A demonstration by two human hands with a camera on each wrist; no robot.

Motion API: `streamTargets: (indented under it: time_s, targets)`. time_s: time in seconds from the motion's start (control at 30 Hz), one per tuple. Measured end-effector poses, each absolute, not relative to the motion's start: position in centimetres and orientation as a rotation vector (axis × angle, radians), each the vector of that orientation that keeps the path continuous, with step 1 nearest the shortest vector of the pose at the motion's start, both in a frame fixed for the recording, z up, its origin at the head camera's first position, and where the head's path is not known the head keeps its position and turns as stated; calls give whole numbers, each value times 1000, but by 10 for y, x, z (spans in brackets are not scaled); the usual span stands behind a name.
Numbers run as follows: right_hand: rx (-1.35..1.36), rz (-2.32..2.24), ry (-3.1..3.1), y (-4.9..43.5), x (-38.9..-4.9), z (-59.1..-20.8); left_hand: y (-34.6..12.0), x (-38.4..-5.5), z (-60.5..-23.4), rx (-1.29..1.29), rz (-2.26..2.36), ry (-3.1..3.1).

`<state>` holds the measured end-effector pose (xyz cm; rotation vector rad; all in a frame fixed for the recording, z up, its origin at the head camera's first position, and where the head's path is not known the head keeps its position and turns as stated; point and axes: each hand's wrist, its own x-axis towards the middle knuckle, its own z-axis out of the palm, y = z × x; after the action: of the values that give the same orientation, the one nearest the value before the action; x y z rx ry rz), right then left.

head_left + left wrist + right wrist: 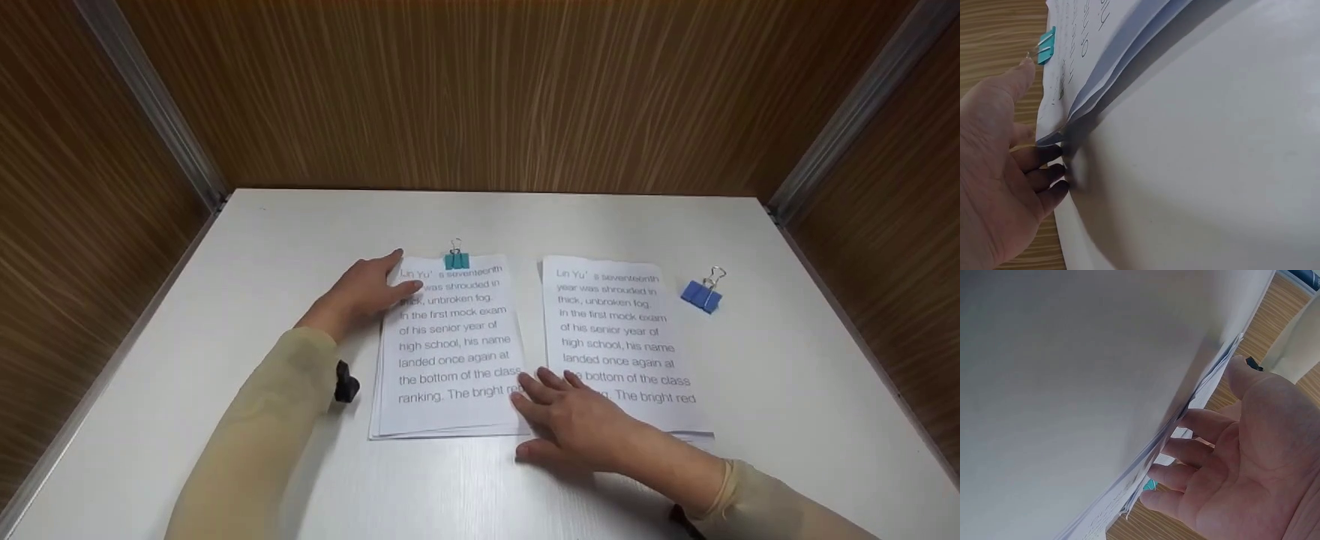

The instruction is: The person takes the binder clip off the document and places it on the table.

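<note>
Two stacks of printed paper lie side by side on the white table. The left paper stack [454, 352] carries a teal binder clip [457, 260] at its top edge, one wire handle pointing up. At that stack's upper left corner is my left hand [367, 289], thumb over the printed sheet and fingers along the edge. My right hand [577, 424] lies between the stacks near the bottom, its extended fingertips at the left stack's right edge. It covers part of the right paper stack [615, 330]. In the left wrist view, the teal clip [1046, 46] shows beyond the thumb.
A blue binder clip [702, 295] lies on the table to the right of the right stack. Wood-grain panels [480, 97] enclose the white table [810, 375] at the back and both sides. Lower sheets stick out slightly under the left stack's left and bottom edges.
</note>
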<state>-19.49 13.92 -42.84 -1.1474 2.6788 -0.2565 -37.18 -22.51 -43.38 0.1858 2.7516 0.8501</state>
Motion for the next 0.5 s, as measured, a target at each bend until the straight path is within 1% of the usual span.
streamTargets:
  time_s: [0.17, 0.37, 0.5]
  targets:
    - [-1158, -253, 2686, 139, -195, -428, -226, -373, -435, 218, 1075, 2745]
    - [-1155, -259, 2684, 138, -195, -428, -224, -373, -435, 119, 1310, 2640]
    - [-1150, -258, 2680, 138, -195, -429, -221, -374, -435, 118, 1371, 2561]
